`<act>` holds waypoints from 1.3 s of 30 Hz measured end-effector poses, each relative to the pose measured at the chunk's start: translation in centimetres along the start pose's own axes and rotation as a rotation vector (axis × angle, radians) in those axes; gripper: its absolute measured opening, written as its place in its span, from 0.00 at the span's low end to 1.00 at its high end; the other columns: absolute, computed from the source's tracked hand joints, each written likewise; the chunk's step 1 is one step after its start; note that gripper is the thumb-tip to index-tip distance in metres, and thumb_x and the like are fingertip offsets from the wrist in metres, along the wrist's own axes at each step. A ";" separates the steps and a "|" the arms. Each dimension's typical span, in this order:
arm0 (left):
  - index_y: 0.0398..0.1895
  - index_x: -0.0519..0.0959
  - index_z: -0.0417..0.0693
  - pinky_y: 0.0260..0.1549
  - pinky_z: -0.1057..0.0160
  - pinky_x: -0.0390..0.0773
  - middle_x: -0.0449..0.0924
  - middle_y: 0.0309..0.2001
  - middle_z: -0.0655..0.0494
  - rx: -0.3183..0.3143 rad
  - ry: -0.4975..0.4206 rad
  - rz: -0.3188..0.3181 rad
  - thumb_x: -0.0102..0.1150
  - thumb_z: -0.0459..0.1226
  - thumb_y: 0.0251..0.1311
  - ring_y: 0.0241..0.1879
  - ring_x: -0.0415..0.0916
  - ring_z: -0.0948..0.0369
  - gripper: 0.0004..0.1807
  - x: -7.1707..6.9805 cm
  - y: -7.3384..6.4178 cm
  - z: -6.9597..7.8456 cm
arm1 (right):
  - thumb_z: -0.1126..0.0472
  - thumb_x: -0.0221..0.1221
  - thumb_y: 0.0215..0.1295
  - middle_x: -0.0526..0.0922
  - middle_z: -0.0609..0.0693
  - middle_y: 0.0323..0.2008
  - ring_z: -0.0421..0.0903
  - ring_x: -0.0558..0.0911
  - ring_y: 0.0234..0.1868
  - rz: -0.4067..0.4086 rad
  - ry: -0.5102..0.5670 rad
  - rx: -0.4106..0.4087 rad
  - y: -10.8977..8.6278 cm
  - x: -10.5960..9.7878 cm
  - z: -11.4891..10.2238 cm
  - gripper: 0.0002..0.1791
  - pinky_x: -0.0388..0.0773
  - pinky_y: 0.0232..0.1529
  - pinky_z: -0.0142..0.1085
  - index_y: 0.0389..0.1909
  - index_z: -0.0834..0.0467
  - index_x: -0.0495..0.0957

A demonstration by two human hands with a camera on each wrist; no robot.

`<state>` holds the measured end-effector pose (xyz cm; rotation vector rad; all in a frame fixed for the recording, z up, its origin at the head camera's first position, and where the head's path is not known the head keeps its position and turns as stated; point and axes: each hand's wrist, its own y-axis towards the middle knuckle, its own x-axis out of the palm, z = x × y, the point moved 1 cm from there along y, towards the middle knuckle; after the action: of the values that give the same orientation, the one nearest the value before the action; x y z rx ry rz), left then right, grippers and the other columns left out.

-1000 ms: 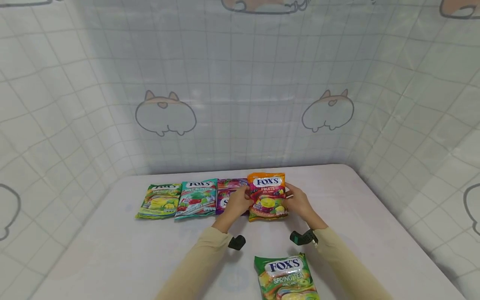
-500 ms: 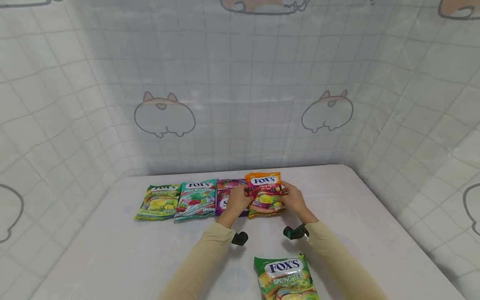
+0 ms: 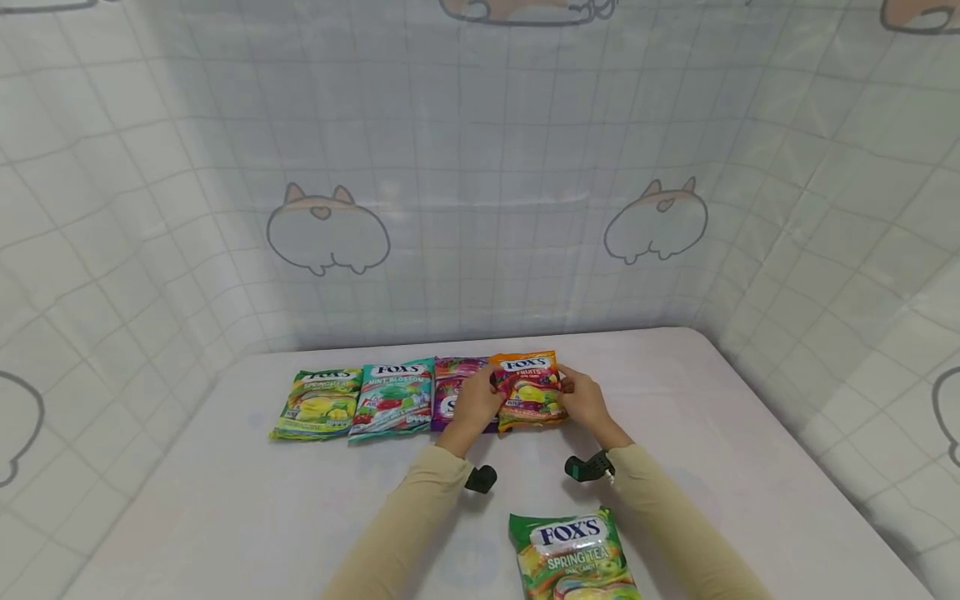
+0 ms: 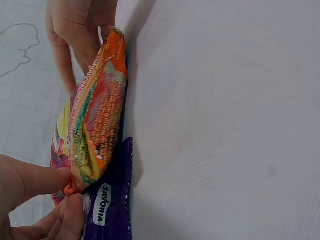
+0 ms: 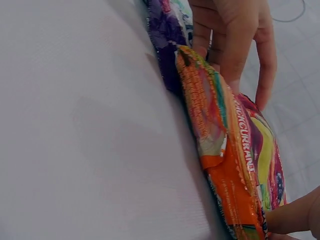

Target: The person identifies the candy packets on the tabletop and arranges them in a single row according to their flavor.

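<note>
An orange and red bag of Fox's fruit candy (image 3: 529, 393) lies at the right end of a row, face up. My left hand (image 3: 477, 407) pinches its left edge; in the left wrist view thumb and finger meet at a corner of it. On the opposite edge my right hand (image 3: 586, 402) holds the bag, its thumb (image 5: 295, 215) against the side in the right wrist view. The orange bag's left edge overlaps a purple candy bag (image 4: 112, 195), which is partly hidden behind my left hand in the head view.
Left of the purple bag lie a teal mint blossom bag (image 3: 393, 400) and a green spring tea bag (image 3: 318, 405). Another spring tea bag (image 3: 573, 554) lies near the front of the white table (image 3: 262, 517). Grid-patterned cloth (image 3: 480, 183) encloses the back and sides.
Both hands have shifted the orange candy bag slightly left, against the purple one, and lowered it so it lies flatter. The other bags have stayed in place.
</note>
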<state>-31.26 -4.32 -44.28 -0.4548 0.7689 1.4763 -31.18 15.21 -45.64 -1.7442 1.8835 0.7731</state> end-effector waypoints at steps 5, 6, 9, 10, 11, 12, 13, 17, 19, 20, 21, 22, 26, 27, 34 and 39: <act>0.55 0.80 0.42 0.48 0.51 0.77 0.82 0.47 0.45 0.020 0.044 0.015 0.66 0.30 0.57 0.47 0.78 0.49 0.21 0.0 -0.1 -0.1 | 0.73 0.60 0.59 0.78 0.61 0.43 0.53 0.78 0.41 -0.010 -0.033 -0.037 -0.1 0.1 -0.1 0.30 0.78 0.39 0.42 0.65 0.64 0.70; 0.55 0.80 0.42 0.51 0.50 0.75 0.81 0.49 0.44 0.023 0.049 0.015 0.66 0.30 0.57 0.51 0.77 0.47 0.20 0.0 -0.2 -0.1 | 0.73 0.60 0.59 0.77 0.60 0.42 0.52 0.77 0.40 -0.013 -0.044 -0.042 -0.2 0.1 -0.2 0.30 0.77 0.38 0.41 0.64 0.63 0.70; 0.54 0.80 0.40 0.52 0.49 0.74 0.80 0.51 0.43 0.043 0.077 0.013 0.65 0.29 0.56 0.53 0.76 0.46 0.20 -0.1 -0.2 0.1 | 0.73 0.59 0.59 0.76 0.60 0.39 0.50 0.73 0.37 -0.024 -0.073 -0.050 -0.4 0.0 -0.5 0.28 0.74 0.36 0.40 0.63 0.64 0.72; 0.55 0.80 0.40 0.51 0.49 0.75 0.80 0.51 0.42 0.046 0.084 0.008 0.64 0.30 0.57 0.53 0.76 0.47 0.20 -0.2 -0.3 0.1 | 0.74 0.58 0.59 0.76 0.60 0.39 0.51 0.73 0.36 -0.027 -0.077 -0.053 -0.4 0.0 -0.5 0.28 0.73 0.35 0.40 0.63 0.64 0.71; 0.55 0.80 0.40 0.49 0.50 0.77 0.81 0.50 0.42 0.053 0.088 0.010 0.64 0.30 0.57 0.52 0.77 0.47 0.20 -0.2 -0.3 0.1 | 0.74 0.58 0.60 0.76 0.60 0.39 0.51 0.73 0.36 -0.028 -0.080 -0.054 -0.4 0.0 -0.6 0.28 0.73 0.35 0.40 0.64 0.65 0.71; 0.56 0.79 0.40 0.44 0.51 0.79 0.82 0.47 0.43 0.055 0.076 0.008 0.64 0.31 0.58 0.47 0.79 0.48 0.20 -0.3 -0.3 0.1 | 0.74 0.57 0.60 0.76 0.61 0.40 0.51 0.73 0.37 -0.030 -0.077 -0.052 -0.4 0.0 -0.6 0.28 0.73 0.35 0.40 0.64 0.65 0.71; 0.57 0.79 0.40 0.39 0.54 0.80 0.83 0.43 0.43 0.056 0.070 0.010 0.63 0.32 0.59 0.42 0.81 0.49 0.21 -0.4 -0.3 0.0 | 0.74 0.57 0.61 0.76 0.62 0.41 0.52 0.74 0.38 -0.030 -0.071 -0.047 -0.4 -0.1 -0.6 0.28 0.74 0.36 0.41 0.64 0.65 0.70; 0.60 0.77 0.41 0.16 0.63 0.72 0.79 0.24 0.50 0.040 -0.020 0.033 0.61 0.33 0.62 0.20 0.73 0.58 0.22 -1.1 -0.7 -0.9 | 0.72 0.57 0.63 0.76 0.65 0.49 0.57 0.77 0.48 -0.030 -0.019 0.002 -0.9 -0.5 -0.7 0.28 0.78 0.44 0.46 0.66 0.64 0.68; 0.61 0.76 0.41 0.12 0.66 0.66 0.74 0.18 0.54 0.040 -0.073 0.033 0.60 0.32 0.63 0.15 0.68 0.61 0.22 -1.6 -1.4 -1.3 | 0.69 0.58 0.63 0.75 0.65 0.53 0.59 0.77 0.52 -0.030 0.005 0.022 -1.5 -0.9 -0.9 0.29 0.78 0.47 0.49 0.67 0.63 0.67; 0.60 0.76 0.40 0.12 0.67 0.65 0.74 0.18 0.55 0.048 -0.097 0.028 0.59 0.32 0.63 0.14 0.67 0.63 0.21 -1.9 -1.9 -1.5 | 0.69 0.59 0.63 0.74 0.65 0.54 0.60 0.76 0.54 -0.031 0.013 0.025 -1.9 -1.3 -1.0 0.29 0.78 0.48 0.50 0.67 0.62 0.67; 0.60 0.75 0.39 0.12 0.67 0.66 0.73 0.17 0.55 0.046 -0.129 0.011 0.58 0.32 0.63 0.13 0.68 0.63 0.21 -2.2 -2.4 -1.6 | 0.68 0.59 0.63 0.74 0.65 0.55 0.61 0.76 0.54 -0.031 0.017 0.020 -2.3 -1.6 -1.1 0.29 0.78 0.48 0.51 0.66 0.63 0.68; 0.59 0.75 0.38 0.12 0.68 0.68 0.74 0.17 0.55 0.044 -0.153 -0.012 0.58 0.32 0.64 0.13 0.70 0.63 0.20 -2.3 -3.0 -1.6 | 0.68 0.60 0.62 0.74 0.65 0.55 0.61 0.76 0.54 -0.033 0.018 0.011 -2.8 -2.0 -1.1 0.29 0.77 0.48 0.51 0.65 0.63 0.68; 0.56 0.75 0.37 0.14 0.65 0.75 0.76 0.21 0.53 -0.019 -0.203 -0.143 0.57 0.35 0.66 0.14 0.76 0.59 0.17 -2.8 -5.6 -1.4 | 0.68 0.62 0.60 0.75 0.65 0.54 0.62 0.76 0.53 -0.059 0.014 -0.032 -5.1 -3.3 -1.4 0.28 0.76 0.48 0.53 0.62 0.65 0.70; 0.54 0.75 0.37 0.15 0.65 0.76 0.77 0.21 0.52 -0.042 -0.207 -0.178 0.57 0.36 0.67 0.15 0.76 0.58 0.16 -2.9 -6.3 -1.3 | 0.67 0.62 0.60 0.75 0.65 0.53 0.61 0.76 0.53 -0.071 0.012 -0.038 -5.7 -3.6 -1.4 0.27 0.76 0.48 0.53 0.62 0.65 0.71; 0.42 0.77 0.40 0.16 0.64 0.76 0.77 0.19 0.53 -0.021 -0.202 -0.388 0.54 0.38 0.69 0.15 0.76 0.59 0.09 -3.6 -11.3 -0.7 | 0.70 0.64 0.59 0.78 0.60 0.51 0.57 0.78 0.50 -0.166 0.031 -0.100 -10.1 -4.2 -1.9 0.25 0.77 0.48 0.50 0.58 0.64 0.74; 0.40 0.77 0.41 0.15 0.65 0.74 0.76 0.17 0.55 -0.004 -0.235 -0.494 0.53 0.40 0.70 0.15 0.75 0.60 0.10 -3.8 -14.6 -0.7 | 0.69 0.65 0.58 0.78 0.57 0.50 0.54 0.78 0.48 -0.231 0.046 -0.115 -13.0 -4.5 -1.7 0.23 0.78 0.47 0.47 0.56 0.62 0.76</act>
<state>-16.75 -8.64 -44.74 -0.4281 0.4261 1.0447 -17.79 16.89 -42.59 -2.0227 1.6557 0.7707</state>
